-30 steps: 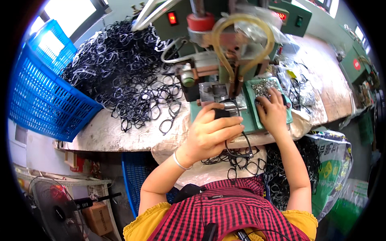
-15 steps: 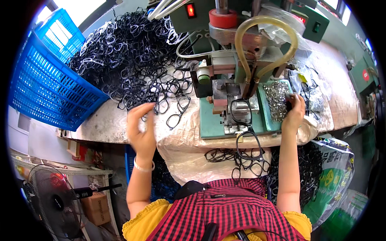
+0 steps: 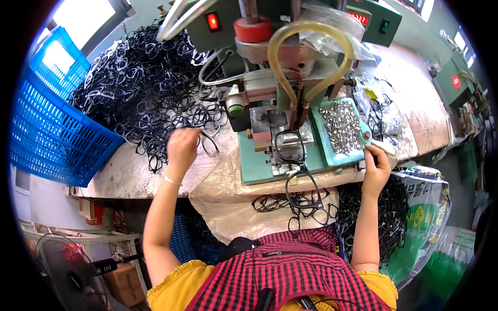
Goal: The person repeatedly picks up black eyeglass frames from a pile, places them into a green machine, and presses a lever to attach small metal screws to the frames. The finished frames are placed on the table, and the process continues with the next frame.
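My left hand is closed on a black eyeglass frame at the near edge of a heap of eyeglass frames. Another black eyeglass frame hangs from the green press machine, one lens ring up at the metal fixture and the other over the table edge. My right hand has its fingers bent together by the near right corner of a pale green tray of small metal parts, close to a red button. Whether its fingertips hold anything is hidden.
Blue plastic baskets stand at the left. A yellowish hose loops before the press head. More eyeglass frames lie on a cloth near my lap. A fan stands lower left, and a printed sack lower right.
My left hand, earlier raised with fingers apart, has closed on an eyeglass frame by the heap. My right hand has drawn back from the button toward the tray's near corner. The view has shifted.
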A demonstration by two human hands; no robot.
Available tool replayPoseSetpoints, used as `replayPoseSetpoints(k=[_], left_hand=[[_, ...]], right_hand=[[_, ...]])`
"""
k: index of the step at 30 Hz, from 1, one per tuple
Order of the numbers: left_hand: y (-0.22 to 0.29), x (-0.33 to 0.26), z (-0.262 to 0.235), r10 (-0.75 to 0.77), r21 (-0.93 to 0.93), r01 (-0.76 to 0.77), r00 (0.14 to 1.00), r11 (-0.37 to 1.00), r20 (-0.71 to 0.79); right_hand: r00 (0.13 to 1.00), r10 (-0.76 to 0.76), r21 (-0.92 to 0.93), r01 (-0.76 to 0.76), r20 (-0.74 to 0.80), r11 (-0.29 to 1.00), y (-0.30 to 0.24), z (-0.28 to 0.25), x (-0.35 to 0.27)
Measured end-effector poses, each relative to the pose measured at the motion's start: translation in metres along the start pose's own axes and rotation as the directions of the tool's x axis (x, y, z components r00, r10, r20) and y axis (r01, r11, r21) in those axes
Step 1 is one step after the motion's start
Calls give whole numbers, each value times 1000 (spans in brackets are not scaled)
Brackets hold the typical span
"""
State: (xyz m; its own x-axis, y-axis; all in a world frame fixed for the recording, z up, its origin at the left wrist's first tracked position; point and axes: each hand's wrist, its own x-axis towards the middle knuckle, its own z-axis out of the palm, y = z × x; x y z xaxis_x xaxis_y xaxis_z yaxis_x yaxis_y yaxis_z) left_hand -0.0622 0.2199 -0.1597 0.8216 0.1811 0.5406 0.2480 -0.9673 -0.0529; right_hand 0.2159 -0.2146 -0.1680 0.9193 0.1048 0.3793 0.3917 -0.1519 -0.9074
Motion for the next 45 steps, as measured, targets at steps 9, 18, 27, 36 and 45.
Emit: replayPoseSetpoints(k=[9, 18, 27, 36, 45], left_hand=[[61, 13, 15, -837, -952, 257, 474, -163, 272], [119, 2, 4, -817, -993, 55, 564, -109, 121], [165, 119, -98, -349, -865, -313, 819, 393, -455], [202, 92, -76, 238, -564, -419, 899, 712, -368], [200, 93, -75, 240, -636, -385, 922, 669, -305]], right_hand=[[898, -275, 172, 228, 345, 959, -104, 76, 16], [950, -148, 448, 9, 276, 894, -111, 118, -8], [899, -44, 590, -249, 436, 768, -144, 107, -16], [905, -221, -519, 394, 363, 759, -38, 69, 32], [822, -454, -365, 562, 344, 742, -13, 63, 36]])
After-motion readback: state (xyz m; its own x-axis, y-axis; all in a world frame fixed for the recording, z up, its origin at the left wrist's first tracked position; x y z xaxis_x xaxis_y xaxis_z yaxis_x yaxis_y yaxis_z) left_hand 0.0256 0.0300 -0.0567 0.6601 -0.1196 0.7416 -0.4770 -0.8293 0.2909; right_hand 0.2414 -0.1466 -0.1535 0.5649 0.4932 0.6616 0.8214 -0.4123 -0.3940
